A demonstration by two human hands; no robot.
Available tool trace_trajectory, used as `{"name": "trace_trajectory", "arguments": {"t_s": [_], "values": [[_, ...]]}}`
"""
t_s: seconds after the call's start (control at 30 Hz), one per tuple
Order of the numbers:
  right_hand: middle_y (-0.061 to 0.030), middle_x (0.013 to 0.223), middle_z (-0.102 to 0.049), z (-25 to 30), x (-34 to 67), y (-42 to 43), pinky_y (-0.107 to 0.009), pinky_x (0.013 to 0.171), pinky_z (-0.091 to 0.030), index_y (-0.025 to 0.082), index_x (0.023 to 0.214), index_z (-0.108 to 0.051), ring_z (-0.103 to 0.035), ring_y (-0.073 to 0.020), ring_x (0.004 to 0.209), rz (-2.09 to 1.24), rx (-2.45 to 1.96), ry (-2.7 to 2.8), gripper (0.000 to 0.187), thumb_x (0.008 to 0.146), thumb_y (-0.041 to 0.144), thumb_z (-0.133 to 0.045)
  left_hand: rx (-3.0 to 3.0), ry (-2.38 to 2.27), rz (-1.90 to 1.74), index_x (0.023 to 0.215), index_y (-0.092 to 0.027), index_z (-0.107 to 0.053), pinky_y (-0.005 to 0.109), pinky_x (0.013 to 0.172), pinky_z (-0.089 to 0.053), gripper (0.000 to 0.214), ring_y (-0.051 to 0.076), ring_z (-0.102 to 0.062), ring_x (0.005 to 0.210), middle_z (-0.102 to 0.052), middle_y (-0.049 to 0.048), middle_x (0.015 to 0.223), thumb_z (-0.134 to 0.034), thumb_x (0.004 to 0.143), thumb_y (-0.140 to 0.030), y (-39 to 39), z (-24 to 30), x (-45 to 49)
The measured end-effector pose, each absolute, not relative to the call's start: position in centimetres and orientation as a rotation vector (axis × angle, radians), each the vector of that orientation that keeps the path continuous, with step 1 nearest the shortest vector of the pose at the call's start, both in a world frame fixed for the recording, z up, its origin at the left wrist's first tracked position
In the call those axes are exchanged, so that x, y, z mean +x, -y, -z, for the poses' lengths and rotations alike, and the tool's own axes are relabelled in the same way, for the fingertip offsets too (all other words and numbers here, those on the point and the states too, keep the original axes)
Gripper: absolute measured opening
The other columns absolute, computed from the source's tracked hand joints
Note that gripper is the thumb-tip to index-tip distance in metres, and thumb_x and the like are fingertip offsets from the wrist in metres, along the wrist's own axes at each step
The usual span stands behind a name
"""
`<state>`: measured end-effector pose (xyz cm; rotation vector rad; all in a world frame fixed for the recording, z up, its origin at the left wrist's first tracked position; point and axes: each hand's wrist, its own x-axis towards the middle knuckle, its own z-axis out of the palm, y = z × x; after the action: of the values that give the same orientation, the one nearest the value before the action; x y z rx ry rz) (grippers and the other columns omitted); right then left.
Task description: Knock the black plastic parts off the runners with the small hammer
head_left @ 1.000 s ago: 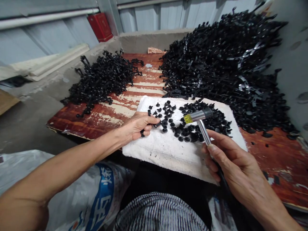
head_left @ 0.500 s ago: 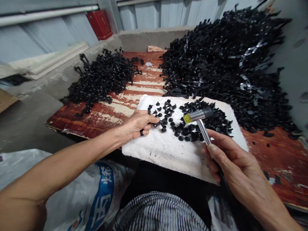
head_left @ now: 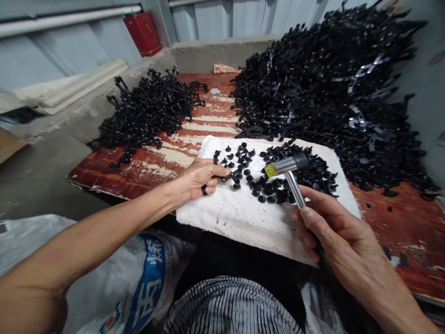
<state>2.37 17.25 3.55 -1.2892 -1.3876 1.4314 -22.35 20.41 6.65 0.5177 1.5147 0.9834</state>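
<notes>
Head view: compared with the frames of the past second, both hands are keeping nearly the same position; only the viewpoint is shifting slightly. The left hand (head_left: 201, 180) is gripping a black part (head_left: 226, 178) between thumb and fingers, at the left side of the white cloth (head_left: 239, 222), which is lying along the near edge of the counter (head_left: 167, 169). The right hand (head_left: 335, 227) is closing around the handle of a hammer (head_left: 287, 165) near the cloth's right edge; its yellow face is pointing left, apart from the held part. Loose black pieces (head_left: 271, 200) are lying between the hands. Larger heaps are occupying the counter's far-left corner (head_left: 146, 111) and right side (head_left: 320, 88). Judgement: no blow is being struck, so work on the part is apparently pausing.
</notes>
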Motion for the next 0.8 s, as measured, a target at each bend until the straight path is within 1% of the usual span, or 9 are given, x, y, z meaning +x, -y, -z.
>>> {"name": "trace_trajectory", "arguments": {"t_s": [0.2, 0.33, 0.47, 0.53, 0.73, 0.8], "values": [[0.0013, 0.065, -0.057, -3.40, 2.38, -17.23, -0.020, 0.032, -0.036, 0.031, 0.115, -0.067, -0.042, -0.0098, 0.043, -1.442, -1.306, 1.365, 0.041, 0.080, 0.052, -0.069, 0.518, -1.518, -0.991, 0.055, -0.014, -0.048, 0.014, 0.029, -0.015, 0.033, -0.001, -0.026, 0.028, -0.048, -0.0047, 0.042, -0.061, 0.078, 0.005, -20.44, -6.69, -22.28], [0.0013, 0.069, -0.059, -3.43, 2.47, -17.21, -0.019, 0.033, -0.037, 0.033, 0.117, -0.066, -0.043, -0.0088, 0.043, -1.434, -1.311, 1.368, 0.041, 0.081, 0.052, -0.069, 0.510, -1.522, -0.984, 0.057, -0.015, -0.047, 0.014, 0.029, -0.015, 0.033, 0.000, -0.026, 0.028, -0.046, -0.0059, 0.042, -0.061, 0.078, 0.005, -20.49, -6.59, -22.33], [0.0013, 0.067, -0.059, -3.52, 2.44, -17.20, -0.020, 0.033, -0.036, 0.032, 0.117, -0.066, -0.042, -0.0090, 0.042, -1.429, -1.310, 1.379, 0.042, 0.081, 0.052, -0.068, 0.526, -1.528, -0.978, 0.058, -0.016, -0.045, 0.015, 0.030, -0.014, 0.033, 0.000, -0.026, 0.029, -0.041, -0.0081, 0.041, -0.062, 0.078, 0.004, -20.47, -6.54, -22.35], [0.0011, 0.067, -0.059, -3.56, 2.38, -17.21, -0.020, 0.033, -0.036, 0.031, 0.117, -0.066, -0.043, -0.0096, 0.043, -1.422, -1.309, 1.385, 0.042, 0.081, 0.052, -0.068, 0.538, -1.538, -0.972, 0.058, -0.017, -0.044, 0.015, 0.031, -0.014, 0.034, 0.000, -0.026, 0.029, -0.041, -0.0080, 0.042, -0.062, 0.078, 0.004, -20.44, -6.58, -22.29], [0.0012, 0.066, -0.057, -3.47, 2.40, -17.16, -0.021, 0.032, -0.036, 0.029, 0.118, -0.066, -0.042, -0.0102, 0.042, -1.398, -1.304, 1.426, 0.042, 0.082, 0.051, -0.067, 0.612, -1.598, -0.957, 0.062, -0.016, -0.049, 0.016, 0.031, -0.014, 0.027, 0.000, -0.026, 0.030, -0.044, -0.0067, 0.043, -0.062, 0.077, 0.002, -20.56, -6.73, -22.24], [0.0014, 0.066, -0.057, -3.50, 2.43, -17.20, -0.021, 0.032, -0.036, 0.029, 0.118, -0.066, -0.043, -0.0099, 0.042, -1.378, -1.298, 1.453, 0.042, 0.083, 0.051, -0.066, 0.661, -1.628, -0.945, 0.063, -0.017, -0.050, 0.017, 0.031, -0.014, 0.026, 0.000, -0.025, 0.030, -0.043, -0.0070, 0.044, -0.064, 0.076, 0.000, -20.63, -6.69, -22.38]]}}
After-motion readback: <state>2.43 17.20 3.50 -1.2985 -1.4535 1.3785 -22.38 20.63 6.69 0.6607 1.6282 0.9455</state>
